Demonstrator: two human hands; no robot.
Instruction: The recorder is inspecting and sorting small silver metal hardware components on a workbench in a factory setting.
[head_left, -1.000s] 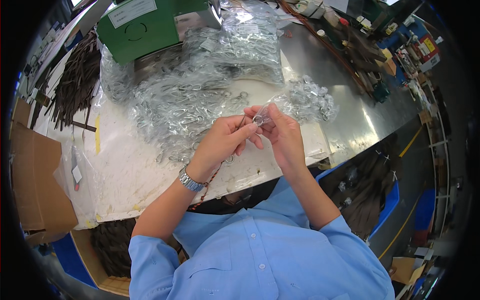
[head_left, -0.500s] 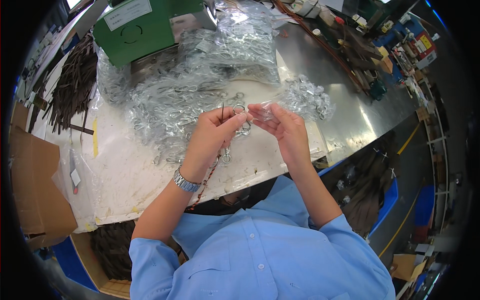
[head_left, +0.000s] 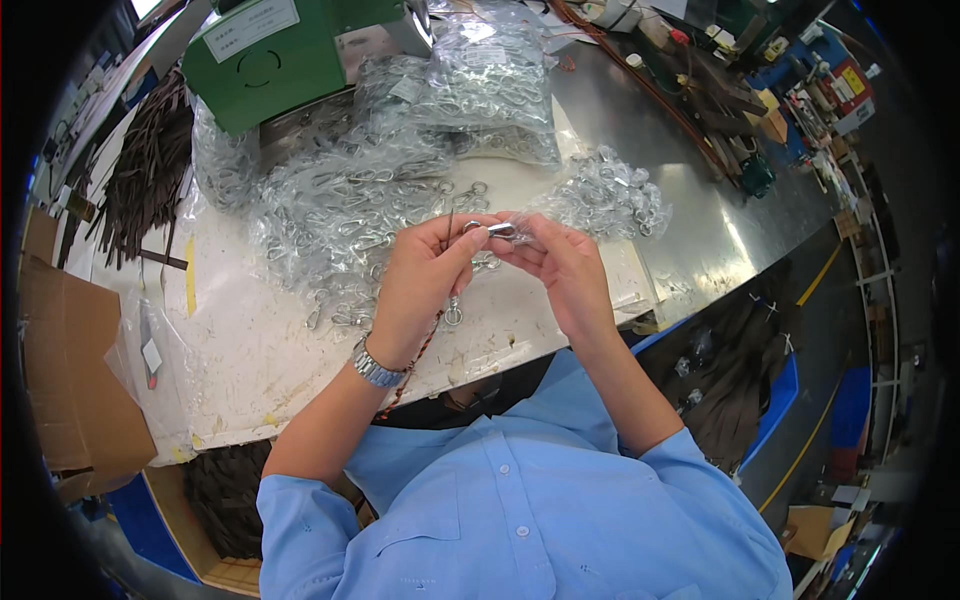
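Above the white tabletop, my left hand (head_left: 422, 268) pinches the ring end of a silver snap hook (head_left: 499, 230) between thumb and forefinger. My right hand (head_left: 572, 268) is closed at the hook's other end, with a small clear plastic bag (head_left: 528, 226) bunched in its fingers around that end. How far the bag covers the hook is hard to see. A thin dark strip (head_left: 449, 226) stands up at my left fingers. Below that hand, a braided cord (head_left: 424, 350) runs down past the table edge, beside another snap hook (head_left: 453, 312).
Bagged snap hooks (head_left: 330, 215) are heaped behind my left hand, with fuller bags (head_left: 490, 90) farther back. A smaller bagged pile (head_left: 620, 195) lies right. A green machine (head_left: 265, 65) stands behind, dark strips (head_left: 150, 170) and a cardboard box (head_left: 85, 360) left.
My right fingers have closed in from an open pose and now meet the snap hook with the plastic. The hook has turned to lie sideways between both hands.
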